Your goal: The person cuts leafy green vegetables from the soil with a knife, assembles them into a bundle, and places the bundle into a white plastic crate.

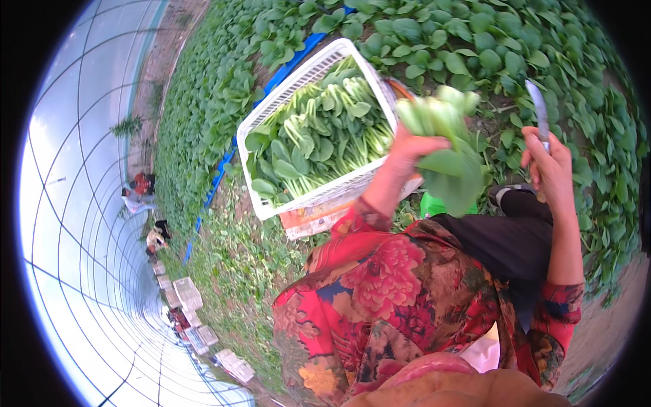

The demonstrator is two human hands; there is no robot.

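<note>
My left hand [412, 152] grips a bunch of leafy greens [447, 147] with pale stems, blurred, beside the right rim of a white plastic crate [319, 196]. Many bunches of the same kind of greens [325, 127] lie in the crate, which rests tilted on an orange and white support [315, 219]. To the right, my right hand [552, 163] is closed around a knife [539, 107], its curved blade pointing up and away from the bunch. Below the held leaves is a bright green object [432, 203], partly hidden.
Dense rows of leafy plants [488, 40] grow ahead and to the right. A blue strip [295, 63] runs behind the crate. Cut leaves litter the ground [244, 264]. Farther left, several people [137, 193] and stacked crates [188, 295] stand under a greenhouse's curved frame [76, 152].
</note>
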